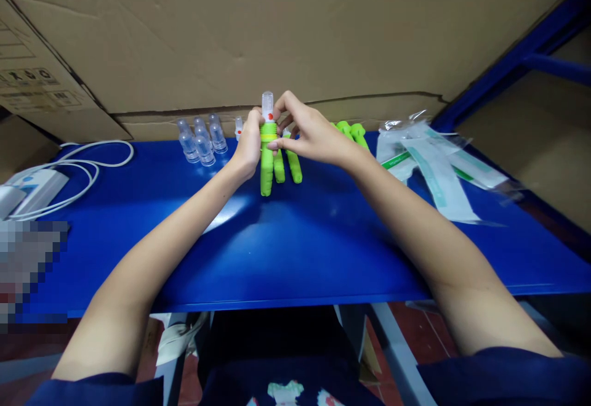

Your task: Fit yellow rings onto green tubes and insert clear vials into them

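Note:
Both my hands meet over the far middle of a blue table (pixel 295 239). My left hand (pixel 250 145) is closed round a bright green tube (pixel 266 166) that stands upright on the table. My right hand (pixel 308 132) pinches the clear cap (pixel 267 105) on the tube's top, with a red dot just under it. Two more green tubes (pixel 287 166) lie on the table right behind the held one, under my right hand.
Several clear caps (pixel 199 138) stand at the far left of centre. More green tubes (pixel 351 130) lie behind my right wrist. Sealed clear and white packets (pixel 434 169) are piled at the right. A white cable and device (pixel 41 178) lie at the left. Cardboard walls the back.

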### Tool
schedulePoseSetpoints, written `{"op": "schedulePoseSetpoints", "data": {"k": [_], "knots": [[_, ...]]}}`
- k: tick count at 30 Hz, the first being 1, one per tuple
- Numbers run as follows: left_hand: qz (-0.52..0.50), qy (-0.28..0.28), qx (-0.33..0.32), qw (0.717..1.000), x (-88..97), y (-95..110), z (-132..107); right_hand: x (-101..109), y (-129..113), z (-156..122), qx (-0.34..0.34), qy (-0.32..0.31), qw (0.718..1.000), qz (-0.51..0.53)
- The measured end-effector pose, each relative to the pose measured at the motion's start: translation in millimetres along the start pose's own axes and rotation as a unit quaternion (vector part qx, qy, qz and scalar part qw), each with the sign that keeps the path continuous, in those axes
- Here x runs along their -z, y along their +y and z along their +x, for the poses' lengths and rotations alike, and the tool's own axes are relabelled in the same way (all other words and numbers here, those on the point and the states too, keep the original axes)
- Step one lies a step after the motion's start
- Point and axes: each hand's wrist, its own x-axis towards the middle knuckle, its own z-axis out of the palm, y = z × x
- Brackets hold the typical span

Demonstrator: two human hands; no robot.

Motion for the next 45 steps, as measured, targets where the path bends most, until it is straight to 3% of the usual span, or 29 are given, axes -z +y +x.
{"op": "schedulePoseSetpoints", "data": {"k": [4,9,16,19,25,32,36,40,43,45], "knots": [[0.007,0.006,-0.009,1.000,1.4,-1,0,3,2,-1,-0.012,0.004,1.000,-0.003],[0.006,0.062,-0.052,0.997,1.8,-1,2,0,9,-2,-0.046,0.018,0.998,0.025],[-0.045,0.068,-0.052,0.995,-2.3,10,2,-14,4,-2,-0.134,-0.117,0.967,0.183],[-0.042,0.056,-0.069,0.995,-1.4,13,2,-12,2,-1,-0.152,-0.129,0.953,0.228],[0.059,0.044,-0.102,0.992,11.3,13,8,-7,3,0,-0.133,-0.097,0.964,0.210],[0.066,0.073,-0.069,0.993,18.5,12,14,-8,-8,-2,-0.147,-0.087,0.978,0.121],[0.074,0.062,-0.060,0.994,19.1,9,13,-6,-12,-1,-0.135,-0.070,0.987,0.053],[0.068,0.048,-0.051,0.995,19.4,7,11,-12,-5,1,-0.126,-0.005,0.992,-0.028],[0.063,0.037,-0.033,0.997,20.0,10,11,-18,3,1,-0.106,0.060,0.992,-0.035],[0.062,0.032,-0.023,0.997,19.9,11,11,-19,3,0,-0.083,0.071,0.994,-0.029]]}}
